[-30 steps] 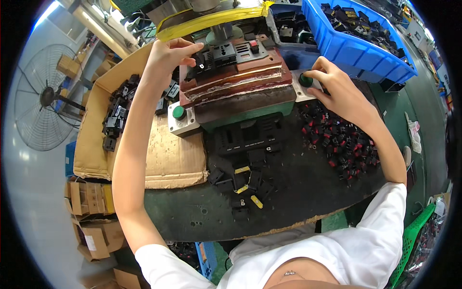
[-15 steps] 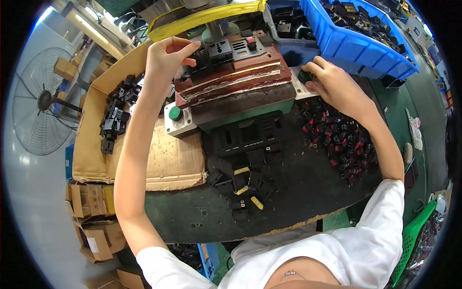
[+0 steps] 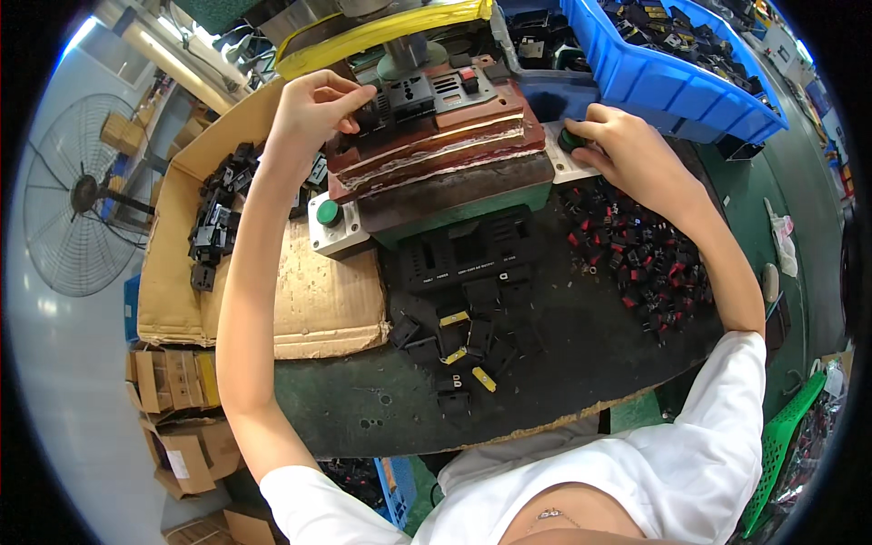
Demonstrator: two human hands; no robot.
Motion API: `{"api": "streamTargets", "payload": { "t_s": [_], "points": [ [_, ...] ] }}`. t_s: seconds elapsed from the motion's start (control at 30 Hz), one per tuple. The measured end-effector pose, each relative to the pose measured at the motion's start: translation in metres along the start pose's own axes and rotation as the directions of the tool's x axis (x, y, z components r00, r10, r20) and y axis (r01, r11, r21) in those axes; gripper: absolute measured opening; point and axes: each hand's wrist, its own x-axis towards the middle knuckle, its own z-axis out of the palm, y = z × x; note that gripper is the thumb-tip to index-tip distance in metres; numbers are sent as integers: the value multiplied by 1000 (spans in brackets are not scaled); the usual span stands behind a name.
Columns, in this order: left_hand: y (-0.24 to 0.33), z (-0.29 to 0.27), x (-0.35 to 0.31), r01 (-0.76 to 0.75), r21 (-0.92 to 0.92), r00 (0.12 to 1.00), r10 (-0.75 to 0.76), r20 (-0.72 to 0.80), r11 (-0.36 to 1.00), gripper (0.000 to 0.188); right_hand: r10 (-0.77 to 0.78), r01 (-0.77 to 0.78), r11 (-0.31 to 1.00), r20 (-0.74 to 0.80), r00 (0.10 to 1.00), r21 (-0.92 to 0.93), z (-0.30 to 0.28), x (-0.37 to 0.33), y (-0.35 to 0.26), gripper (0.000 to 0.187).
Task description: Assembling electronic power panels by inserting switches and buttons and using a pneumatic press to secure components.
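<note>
- Left hand (image 3: 313,109) is up at the left end of the black socket panel (image 3: 416,96); its fingers block that end, so no clue if they're actually pinching it.
- That panel sits on the layered red-brown block (image 3: 436,150), red rocker switch (image 3: 469,80) toward its right end.
- Right hand (image 3: 631,153) is loosely curled at the right green button (image 3: 569,141), thumb and fingers apart. Button's half covered, can't tell if it's pushed in.
- Yellow-edged press head (image 3: 391,38) and blue crate (image 3: 695,95) get cut off up top.
</note>
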Motion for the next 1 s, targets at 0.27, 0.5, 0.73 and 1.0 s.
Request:
{"api": "streamTargets", "payload": {
  "t_s": [0.27, 0.5, 0.73, 1.0],
  "points": [
    [6, -9, -17, -47, 43, 990, 52, -130, 998, 17, -33, 29, 996, -47, 998, -86, -2, -3, -4, 28],
    [-57, -7, -118, -416, 511, 819, 555, -149, 752, 4, -145, 150, 968, -43, 989, 199, -7, 3, 17, 11],
    [-60, 0, -133, -336, 475, 876, 455, -159, 813, 17, -282, 266, 946, 66, 957, 183, -8, 29, 19, 12],
    [-60, -4, -114, -348, 526, 872, 474, -122, 776, 15, -264, 218, 952, 213, 941, 214, -12, 40, 21, 15]
  ]
}}
